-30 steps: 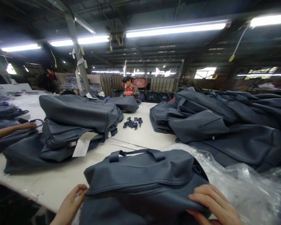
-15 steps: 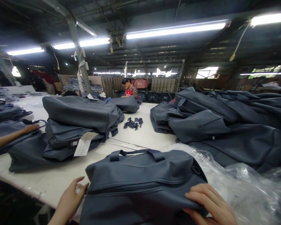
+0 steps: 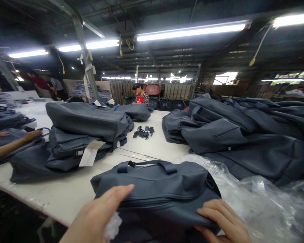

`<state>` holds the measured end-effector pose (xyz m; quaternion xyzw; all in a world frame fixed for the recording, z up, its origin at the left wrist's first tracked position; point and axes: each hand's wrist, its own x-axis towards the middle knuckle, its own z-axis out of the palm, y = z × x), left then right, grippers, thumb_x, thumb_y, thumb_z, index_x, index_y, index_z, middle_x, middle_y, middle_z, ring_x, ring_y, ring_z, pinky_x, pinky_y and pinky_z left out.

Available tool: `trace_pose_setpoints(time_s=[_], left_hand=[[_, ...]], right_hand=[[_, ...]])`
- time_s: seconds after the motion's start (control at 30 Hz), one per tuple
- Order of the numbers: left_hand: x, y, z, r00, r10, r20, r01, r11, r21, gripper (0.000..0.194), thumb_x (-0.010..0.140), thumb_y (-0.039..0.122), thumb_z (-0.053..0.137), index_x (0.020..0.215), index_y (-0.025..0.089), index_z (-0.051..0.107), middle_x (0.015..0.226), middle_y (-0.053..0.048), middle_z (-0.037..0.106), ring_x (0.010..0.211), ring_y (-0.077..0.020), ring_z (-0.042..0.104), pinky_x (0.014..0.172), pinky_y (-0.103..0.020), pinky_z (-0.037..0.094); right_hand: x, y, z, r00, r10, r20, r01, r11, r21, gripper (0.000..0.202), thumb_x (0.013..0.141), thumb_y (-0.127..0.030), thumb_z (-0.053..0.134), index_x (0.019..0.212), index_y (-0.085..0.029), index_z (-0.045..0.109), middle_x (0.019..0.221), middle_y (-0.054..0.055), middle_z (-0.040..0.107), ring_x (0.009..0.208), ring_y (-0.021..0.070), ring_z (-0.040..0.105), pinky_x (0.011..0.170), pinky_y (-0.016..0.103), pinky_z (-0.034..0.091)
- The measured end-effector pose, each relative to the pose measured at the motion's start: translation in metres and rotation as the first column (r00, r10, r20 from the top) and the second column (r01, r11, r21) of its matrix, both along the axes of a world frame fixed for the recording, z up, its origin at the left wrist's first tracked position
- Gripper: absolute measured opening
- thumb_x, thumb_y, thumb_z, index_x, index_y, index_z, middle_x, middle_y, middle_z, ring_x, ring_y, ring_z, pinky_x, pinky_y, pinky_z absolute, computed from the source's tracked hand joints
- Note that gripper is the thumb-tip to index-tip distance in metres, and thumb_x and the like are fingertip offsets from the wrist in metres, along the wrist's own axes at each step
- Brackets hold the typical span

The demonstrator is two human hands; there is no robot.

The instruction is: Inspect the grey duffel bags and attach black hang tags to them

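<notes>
A dark blue bag (image 3: 157, 189) with two handles and a front zipper stands at the near edge of the white table (image 3: 147, 152). My right hand (image 3: 223, 219) pinches the bag's right side between thumb and fingers. Over the bag's left front is my left hand (image 3: 98, 216), its fingers curled round a crumpled whitish wad (image 3: 113, 226); its thumb points toward the zipper. The left fingertips are mostly hidden.
Stacked dark bags (image 3: 86, 118) with a paper tag (image 3: 91, 153) lie left, more bags (image 3: 255, 145) right. Clear plastic (image 3: 258, 199) spreads at the right. Small straps (image 3: 144, 132) sit mid-table. Another person's hand (image 3: 32, 135) is far left; a person in a red apron (image 3: 140, 98) is behind.
My left hand has moved right and up, from beside the bag to in front of it. My right hand keeps its hold. A second hand of another person now shows at the far left.
</notes>
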<state>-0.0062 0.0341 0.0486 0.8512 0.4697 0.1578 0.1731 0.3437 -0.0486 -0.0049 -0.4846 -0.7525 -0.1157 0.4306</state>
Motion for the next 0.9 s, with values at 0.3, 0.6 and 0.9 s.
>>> trace_pose_setpoints(time_s=[0.3,0.6,0.9], left_hand=[[0.122,0.002,0.021,0.893,-0.119,-0.435,0.085,0.992,-0.097,0.131,0.052,0.062,0.082,0.153,0.015,0.014,0.141,-0.029,0.045,0.095,-0.0386,0.067,0.078,-0.047,0.057],[0.124,0.005,-0.007,0.880,-0.143,-0.452,0.212,0.972,0.104,0.076,0.072,0.053,0.074,0.132,0.013,0.050,0.104,-0.014,0.062,0.072,-0.0281,0.067,0.059,-0.037,0.056],[0.097,-0.003,-0.019,0.915,-0.224,-0.337,0.319,0.912,0.258,0.038,0.090,0.053,0.048,0.101,0.018,0.057,0.087,-0.006,0.060,0.066,-0.0217,0.064,0.048,-0.030,0.047]], right_hand=[[0.002,-0.005,-0.006,0.998,-0.059,-0.018,0.059,0.998,0.022,0.015,0.081,-0.023,0.068,0.096,-0.022,0.067,0.084,0.004,0.066,0.078,0.0174,0.063,0.067,0.027,0.054],[0.011,-0.015,-0.028,0.980,-0.195,-0.027,0.195,0.981,0.003,0.018,0.083,-0.025,0.066,0.101,-0.022,0.065,0.094,0.006,0.065,0.088,0.0219,0.062,0.078,0.036,0.051],[0.007,-0.011,-0.026,0.983,-0.183,-0.010,0.182,0.980,-0.082,0.018,0.085,-0.025,0.064,0.102,-0.022,0.066,0.095,0.007,0.065,0.086,0.0240,0.061,0.082,0.040,0.047]])
